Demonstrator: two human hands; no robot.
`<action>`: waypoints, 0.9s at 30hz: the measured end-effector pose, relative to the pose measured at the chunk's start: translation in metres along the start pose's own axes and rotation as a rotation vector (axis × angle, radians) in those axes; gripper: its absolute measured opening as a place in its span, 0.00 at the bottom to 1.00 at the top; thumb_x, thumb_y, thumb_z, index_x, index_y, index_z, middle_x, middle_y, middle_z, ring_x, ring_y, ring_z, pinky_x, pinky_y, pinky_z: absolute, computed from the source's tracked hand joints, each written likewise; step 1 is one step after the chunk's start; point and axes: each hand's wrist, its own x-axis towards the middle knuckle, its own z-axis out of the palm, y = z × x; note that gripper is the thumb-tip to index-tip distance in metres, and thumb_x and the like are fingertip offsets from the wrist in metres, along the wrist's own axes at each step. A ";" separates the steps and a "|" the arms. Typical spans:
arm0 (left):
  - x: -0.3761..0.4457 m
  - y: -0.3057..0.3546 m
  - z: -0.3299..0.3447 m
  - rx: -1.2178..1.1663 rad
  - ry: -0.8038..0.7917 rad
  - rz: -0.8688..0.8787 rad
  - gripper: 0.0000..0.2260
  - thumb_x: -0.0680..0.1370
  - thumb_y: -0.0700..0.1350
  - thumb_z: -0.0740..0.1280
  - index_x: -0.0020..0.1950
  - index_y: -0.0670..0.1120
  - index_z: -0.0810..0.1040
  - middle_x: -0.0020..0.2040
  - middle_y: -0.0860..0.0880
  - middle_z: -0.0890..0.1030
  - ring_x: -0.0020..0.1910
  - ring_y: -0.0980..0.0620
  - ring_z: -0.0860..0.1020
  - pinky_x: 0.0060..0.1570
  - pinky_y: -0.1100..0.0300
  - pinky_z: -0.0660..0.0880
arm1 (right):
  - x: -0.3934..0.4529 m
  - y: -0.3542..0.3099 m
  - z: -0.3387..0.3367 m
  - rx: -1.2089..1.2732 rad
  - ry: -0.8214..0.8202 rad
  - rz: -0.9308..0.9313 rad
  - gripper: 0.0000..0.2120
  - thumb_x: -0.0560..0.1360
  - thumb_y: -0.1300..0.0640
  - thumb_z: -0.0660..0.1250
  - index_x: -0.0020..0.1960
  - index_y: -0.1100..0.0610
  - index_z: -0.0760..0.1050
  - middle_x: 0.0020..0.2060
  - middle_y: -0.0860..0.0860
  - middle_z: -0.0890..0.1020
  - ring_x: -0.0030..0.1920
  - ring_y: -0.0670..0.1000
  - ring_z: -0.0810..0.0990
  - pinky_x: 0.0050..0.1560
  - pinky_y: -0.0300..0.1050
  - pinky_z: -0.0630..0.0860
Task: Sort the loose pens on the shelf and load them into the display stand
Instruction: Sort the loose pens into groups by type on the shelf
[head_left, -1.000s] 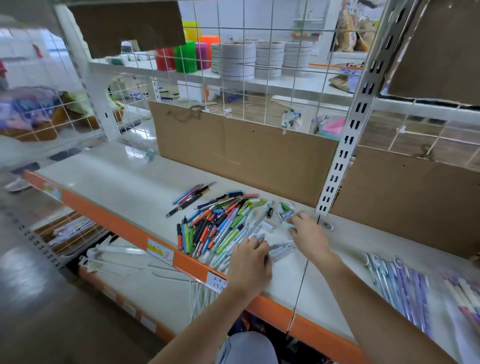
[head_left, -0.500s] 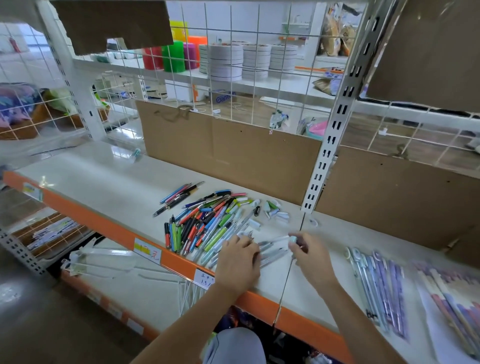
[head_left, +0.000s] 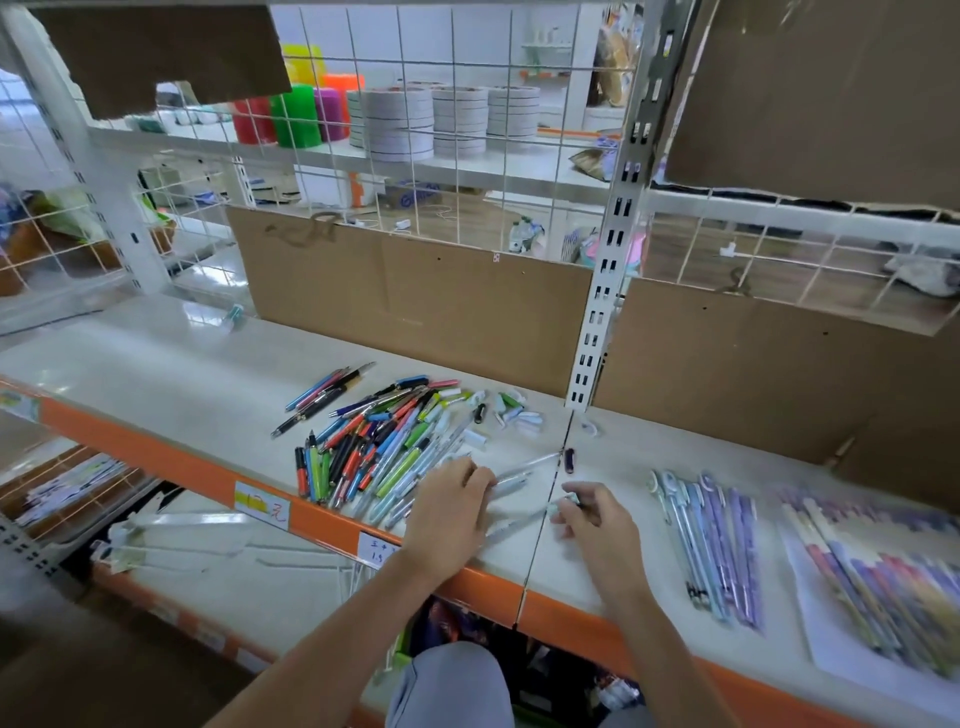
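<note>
- loosely, a pen pile (head_left: 374, 447) in many colours fans across the shelf (head_left: 156, 374)
- left hand (head_left: 449, 512) fingers curl on clear pens (head_left: 519, 475)
- right hand (head_left: 597, 525) pinches a pale pen (head_left: 524, 522)

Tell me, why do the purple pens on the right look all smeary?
Head view: the purple pens and the packs beside them are streaked by motion blur near the frame's edge; the mixed pen pile mid-shelf stays sharp; glare shines on the shelf far left.
</note>
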 end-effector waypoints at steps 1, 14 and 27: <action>-0.001 0.000 0.001 -0.016 0.045 0.055 0.03 0.75 0.43 0.65 0.46 0.46 0.77 0.39 0.49 0.75 0.34 0.50 0.74 0.30 0.58 0.71 | 0.001 0.001 -0.001 0.030 0.013 0.001 0.05 0.78 0.62 0.63 0.52 0.55 0.76 0.39 0.51 0.82 0.34 0.43 0.80 0.36 0.34 0.76; -0.008 0.000 -0.001 -0.160 0.050 0.133 0.08 0.79 0.52 0.54 0.51 0.55 0.73 0.38 0.53 0.73 0.23 0.55 0.69 0.21 0.66 0.60 | 0.004 -0.002 -0.005 0.237 0.007 0.018 0.05 0.78 0.62 0.63 0.51 0.57 0.77 0.41 0.52 0.81 0.37 0.43 0.80 0.36 0.34 0.76; -0.008 -0.001 0.002 -0.209 -0.064 0.137 0.27 0.77 0.58 0.45 0.52 0.43 0.78 0.48 0.48 0.76 0.35 0.46 0.77 0.35 0.55 0.73 | -0.001 -0.006 -0.005 0.132 -0.088 -0.002 0.04 0.77 0.60 0.65 0.50 0.56 0.79 0.38 0.50 0.82 0.35 0.43 0.79 0.39 0.36 0.74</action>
